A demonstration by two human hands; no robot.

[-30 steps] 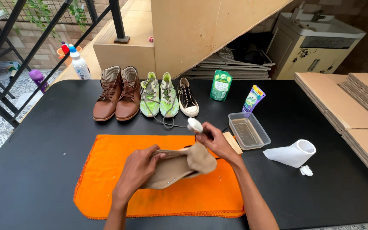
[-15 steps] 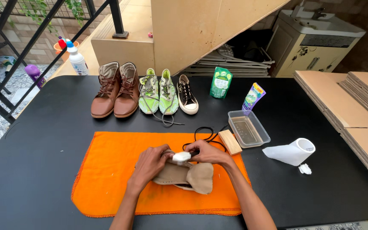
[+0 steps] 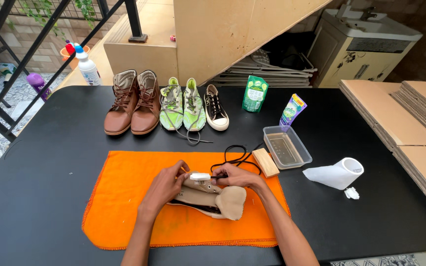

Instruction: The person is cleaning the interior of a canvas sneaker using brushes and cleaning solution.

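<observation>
Mid-cloth (image 3: 124,197), both hands hold the shoe (image 3: 208,199), orange margins all around.

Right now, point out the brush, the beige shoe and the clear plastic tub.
brush (image 3: 201,176), head view, on its white head over the shoe.
beige shoe (image 3: 223,201), head view, on its canvas side.
clear plastic tub (image 3: 302,158), head view, on its near right rim.

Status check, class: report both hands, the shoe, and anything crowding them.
Left hand grips beige shoe on orange cloth. Right hand holds small brush on it. Black lace nearby, not blocking.
</observation>
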